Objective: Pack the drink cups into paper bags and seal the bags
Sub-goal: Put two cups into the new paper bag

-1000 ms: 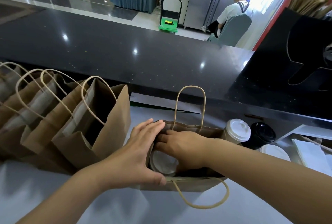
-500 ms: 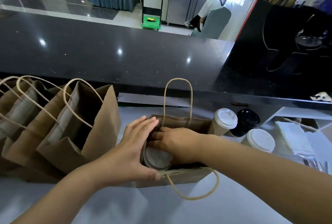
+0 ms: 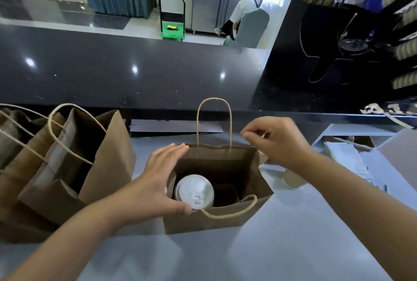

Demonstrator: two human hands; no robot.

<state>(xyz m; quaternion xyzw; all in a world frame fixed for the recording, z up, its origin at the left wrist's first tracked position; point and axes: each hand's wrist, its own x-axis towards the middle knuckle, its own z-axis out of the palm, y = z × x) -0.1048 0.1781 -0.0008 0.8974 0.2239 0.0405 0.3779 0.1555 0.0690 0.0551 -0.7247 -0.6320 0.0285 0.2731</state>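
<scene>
At centre, white-lidded paper cup sits at 9 o'clock inside open brown paper bag braced by flat left hand; grasp of curled right hand unclear; unbraced, lopsided bag may tip.

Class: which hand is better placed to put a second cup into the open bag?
Right: the right hand is empty, nearest the loose cup; the left hand steadies the bag.

Left hand flat, right hand curled
</scene>
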